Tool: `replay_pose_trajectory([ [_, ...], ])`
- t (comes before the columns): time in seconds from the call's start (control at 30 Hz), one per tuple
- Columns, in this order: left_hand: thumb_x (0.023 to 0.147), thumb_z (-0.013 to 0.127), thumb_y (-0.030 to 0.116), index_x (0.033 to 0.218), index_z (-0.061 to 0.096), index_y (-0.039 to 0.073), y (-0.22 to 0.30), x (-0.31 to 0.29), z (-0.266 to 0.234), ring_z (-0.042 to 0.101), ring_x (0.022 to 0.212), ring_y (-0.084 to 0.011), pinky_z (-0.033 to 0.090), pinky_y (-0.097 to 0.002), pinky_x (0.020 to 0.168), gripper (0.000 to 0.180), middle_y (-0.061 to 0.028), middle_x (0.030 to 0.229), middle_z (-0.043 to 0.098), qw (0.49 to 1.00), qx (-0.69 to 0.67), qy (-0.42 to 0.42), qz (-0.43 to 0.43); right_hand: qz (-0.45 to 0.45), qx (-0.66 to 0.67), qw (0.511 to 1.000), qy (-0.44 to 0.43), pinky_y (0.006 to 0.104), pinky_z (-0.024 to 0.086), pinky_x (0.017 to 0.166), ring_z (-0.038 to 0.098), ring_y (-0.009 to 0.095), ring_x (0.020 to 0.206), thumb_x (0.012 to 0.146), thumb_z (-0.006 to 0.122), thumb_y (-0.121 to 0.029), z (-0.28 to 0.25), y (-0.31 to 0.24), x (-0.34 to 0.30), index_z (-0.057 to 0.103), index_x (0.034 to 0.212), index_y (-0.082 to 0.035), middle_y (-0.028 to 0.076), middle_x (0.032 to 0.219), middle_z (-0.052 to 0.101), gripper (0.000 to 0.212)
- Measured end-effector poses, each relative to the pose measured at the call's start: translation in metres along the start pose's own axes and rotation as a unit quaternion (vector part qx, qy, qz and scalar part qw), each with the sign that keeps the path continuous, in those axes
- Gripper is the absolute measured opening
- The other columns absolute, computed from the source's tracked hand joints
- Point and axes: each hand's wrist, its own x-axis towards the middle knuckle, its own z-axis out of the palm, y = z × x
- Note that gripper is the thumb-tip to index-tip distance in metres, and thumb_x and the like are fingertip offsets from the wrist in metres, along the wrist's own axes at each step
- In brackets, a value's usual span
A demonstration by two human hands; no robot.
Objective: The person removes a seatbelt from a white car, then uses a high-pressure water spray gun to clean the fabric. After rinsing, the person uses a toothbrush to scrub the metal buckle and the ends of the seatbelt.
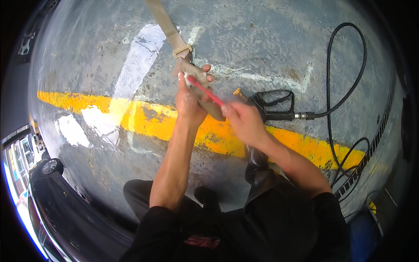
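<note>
A beige seat belt (168, 28) stretches from the top edge down to my left hand (190, 102). A pale slotted fitting (182, 51) sits on the webbing just beyond my fingers. My left hand is closed around the belt's lower part, and a loose fold (213, 110) hangs below it toward the right. In my right hand (245, 121) is a slim red brush (211, 95), gripped by its handle. The brush head lies against the belt in my left hand; its bristles are blurred and whitish there.
To the right, a black spray gun (279, 115) lies on the floor, joined to a looping black hose (365, 56). A worn yellow stripe (148, 120) crosses the grey floor (270, 35). A dark car (65, 209) stands lower left. A drain grate (371, 150) runs along the right.
</note>
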Motion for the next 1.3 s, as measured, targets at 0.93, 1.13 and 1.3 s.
replay_pose_trajectory([
  [0.93,0.104,0.037,0.054,0.121,0.057,0.009,-0.005,0.004,0.037,0.044,0.058,-0.0109,0.035,-0.0259,0.051,0.053,-0.0043,0.097,0.065,0.962,0.160,0.219,0.025,-0.008,-0.046,0.996,0.071,0.0409,0.045,0.052,0.061,0.037,0.056,0.100,0.059,-0.027,-0.014,-0.007,0.006,0.062,0.089,0.001,0.021,0.062,0.057,0.031],
  [1.13,0.103,0.038,0.052,0.125,0.056,0.009,-0.006,0.006,0.028,0.045,0.057,-0.0101,0.038,-0.0257,0.051,0.052,-0.0070,0.095,0.068,0.968,0.163,0.189,0.027,0.007,-0.059,0.997,0.051,0.0424,0.045,0.052,0.063,0.041,0.059,0.100,0.059,-0.026,-0.023,-0.009,0.003,0.062,0.088,0.000,0.021,0.061,0.057,0.029],
  [1.3,0.104,0.038,0.051,0.128,0.053,0.009,-0.011,0.007,0.035,0.051,0.066,-0.0086,0.042,-0.0234,0.055,0.051,-0.0076,0.104,0.070,0.970,0.156,0.184,0.043,-0.007,-0.080,0.996,0.045,0.0426,0.045,0.052,0.063,0.040,0.059,0.100,0.059,-0.025,-0.016,-0.003,0.005,0.063,0.088,0.000,0.021,0.062,0.058,0.028],
])
